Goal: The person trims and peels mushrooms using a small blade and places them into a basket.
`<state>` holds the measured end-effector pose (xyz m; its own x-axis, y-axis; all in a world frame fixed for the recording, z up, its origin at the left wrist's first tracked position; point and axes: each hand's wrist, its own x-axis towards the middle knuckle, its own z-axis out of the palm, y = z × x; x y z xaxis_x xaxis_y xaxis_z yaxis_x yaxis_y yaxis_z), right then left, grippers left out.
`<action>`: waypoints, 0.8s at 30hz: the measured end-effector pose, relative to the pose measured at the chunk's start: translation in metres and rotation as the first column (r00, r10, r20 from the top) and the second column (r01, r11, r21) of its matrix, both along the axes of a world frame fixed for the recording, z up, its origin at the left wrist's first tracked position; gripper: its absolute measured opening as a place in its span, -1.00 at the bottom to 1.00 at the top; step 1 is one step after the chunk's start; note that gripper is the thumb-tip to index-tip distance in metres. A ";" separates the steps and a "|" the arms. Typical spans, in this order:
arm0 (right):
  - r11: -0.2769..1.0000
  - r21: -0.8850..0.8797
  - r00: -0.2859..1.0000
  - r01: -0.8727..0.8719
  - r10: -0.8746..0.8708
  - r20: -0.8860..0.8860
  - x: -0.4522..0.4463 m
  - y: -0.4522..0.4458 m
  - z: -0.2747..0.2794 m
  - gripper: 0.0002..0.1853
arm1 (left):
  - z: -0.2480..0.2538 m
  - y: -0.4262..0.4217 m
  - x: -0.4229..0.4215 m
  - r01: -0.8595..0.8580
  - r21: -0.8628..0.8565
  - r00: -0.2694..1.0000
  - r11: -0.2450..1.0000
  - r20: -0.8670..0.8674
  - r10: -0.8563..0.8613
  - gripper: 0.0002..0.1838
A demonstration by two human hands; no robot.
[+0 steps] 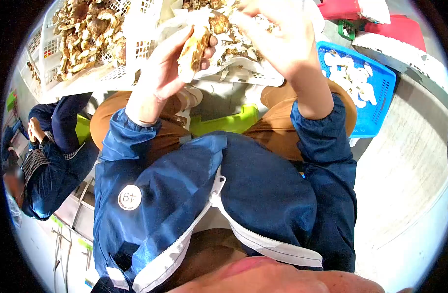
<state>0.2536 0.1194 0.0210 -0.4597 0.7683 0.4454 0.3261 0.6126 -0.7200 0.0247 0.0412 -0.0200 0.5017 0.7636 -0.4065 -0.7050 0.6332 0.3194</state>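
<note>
Brown and earthy along its stem, a mushroom (193, 51) is gripped between the thumb and fingers of the left hand (172, 66), its paler tip pointed down towards the lap. It is held over the near edge of a white crate (248, 77), in which pale and brown pieces (238, 46) are heaped. The right hand (282, 36) is raised above the same crate, near its right side, with the fingers directed towards the mushroom (they are so washed out by glare that whether anything is pinched there cannot be told).

More brown mushrooms (94, 36) are piled in another white crate (75, 89), set to the left. Pale pieces (351, 80) are gathered towards the far left part of a blue basket (385, 110), by the right forearm. A yellow-green object (226, 121) is partly seen between the knees. Red containers (397, 34) are placed beyond the basket. At the far left, another person (55, 168) is seated, hands brought together.
</note>
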 end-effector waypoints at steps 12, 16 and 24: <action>0.983 0.111 0.987 -0.149 0.141 0.077 -0.011 -0.010 0.001 -0.92 | 0.007 -0.004 0.011 -0.127 -0.076 0.956 0.989 -0.275 0.102 -0.60; 0.990 0.103 0.990 -0.101 0.090 0.105 -0.015 -0.017 -0.015 -0.91 | 0.006 -0.004 0.010 -0.071 -0.036 0.949 0.997 -0.311 0.057 -0.61; 0.636 -0.769 0.998 0.061 -0.060 0.029 -0.001 -0.010 0.019 -0.93 | 0.002 0.000 -0.002 0.068 0.100 0.931 0.993 -0.365 -0.027 -0.66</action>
<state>0.2521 0.1092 0.0403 -0.3997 0.8589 -0.3203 0.3428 -0.1840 -0.9212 0.0225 0.0414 -0.0182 0.3728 0.7921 -0.4832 -0.4984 0.6102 0.6158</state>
